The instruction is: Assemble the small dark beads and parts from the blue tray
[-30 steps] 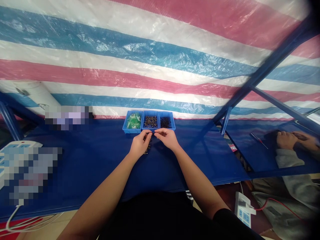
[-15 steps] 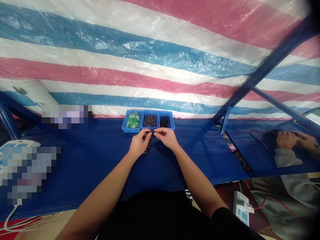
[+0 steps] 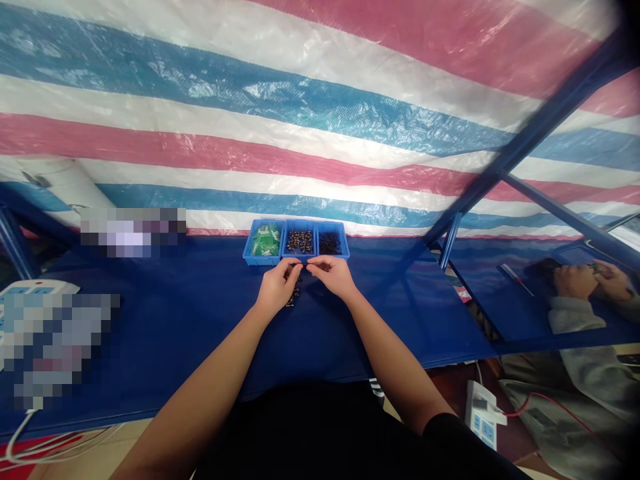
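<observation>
Both my hands meet just in front of three small blue trays on a dark blue table (image 3: pixel 175 333). My left hand (image 3: pixel 277 288) is pinched shut on a small dark part I cannot make out. My right hand (image 3: pixel 334 275) is pinched too, fingertips almost touching the left ones. A little pile of dark parts (image 3: pixel 293 296) lies on the cloth under my left fingers. The left tray (image 3: pixel 263 243) holds green and white pieces, the middle tray (image 3: pixel 300 241) brownish metal parts, the right tray (image 3: pixel 332 243) black parts.
A striped red, white and blue tarp (image 3: pixel 300 120) hangs behind the table. A white power strip (image 3: pixel 35 293) lies at the left edge. At the right, behind a blue frame bar (image 3: pixel 525 133), another person's hands (image 3: pixel 590 280) work at a neighbouring table with a screwdriver (image 3: pixel 515 279).
Almost nothing differs. My hands stay pinched together in front of the trays; the view has shifted slightly. The other person's hands at the right have moved a little.
</observation>
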Tool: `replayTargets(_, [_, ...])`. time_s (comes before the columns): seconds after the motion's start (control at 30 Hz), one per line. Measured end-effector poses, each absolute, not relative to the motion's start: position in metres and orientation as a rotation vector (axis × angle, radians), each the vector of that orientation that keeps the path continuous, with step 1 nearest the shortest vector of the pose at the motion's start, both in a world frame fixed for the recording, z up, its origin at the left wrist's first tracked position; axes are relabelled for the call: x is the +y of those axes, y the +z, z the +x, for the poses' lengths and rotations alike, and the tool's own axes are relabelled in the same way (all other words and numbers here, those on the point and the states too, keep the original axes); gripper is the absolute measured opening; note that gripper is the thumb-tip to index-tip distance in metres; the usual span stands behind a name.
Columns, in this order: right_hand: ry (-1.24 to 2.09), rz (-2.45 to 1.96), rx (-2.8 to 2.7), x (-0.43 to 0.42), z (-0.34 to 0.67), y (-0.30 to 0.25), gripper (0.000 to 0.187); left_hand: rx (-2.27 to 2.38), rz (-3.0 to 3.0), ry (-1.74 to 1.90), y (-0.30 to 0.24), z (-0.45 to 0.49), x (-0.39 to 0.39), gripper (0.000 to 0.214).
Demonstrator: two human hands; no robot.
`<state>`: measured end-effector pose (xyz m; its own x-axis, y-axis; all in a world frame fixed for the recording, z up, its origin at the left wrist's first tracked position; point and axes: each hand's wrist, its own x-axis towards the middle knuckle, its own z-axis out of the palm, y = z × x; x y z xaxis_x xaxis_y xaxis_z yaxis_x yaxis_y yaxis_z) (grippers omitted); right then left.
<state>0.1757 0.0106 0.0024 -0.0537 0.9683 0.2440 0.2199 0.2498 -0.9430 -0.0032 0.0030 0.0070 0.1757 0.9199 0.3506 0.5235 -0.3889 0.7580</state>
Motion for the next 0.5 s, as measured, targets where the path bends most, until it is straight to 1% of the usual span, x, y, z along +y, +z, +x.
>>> replayTargets(0.33, [0.942,-1.143,-1.521,0.0083,0.1748,0.0039,0.029,1.375,2.024,1.09,0.0093,-0.0021,0.0024,0.032])
replayTargets(0.5, [0.935,-1.145,-1.512,0.0095,0.1752,0.0027,0.027,1.374,2.004,1.085,0.0096,-0.0019,0.0014,0.029])
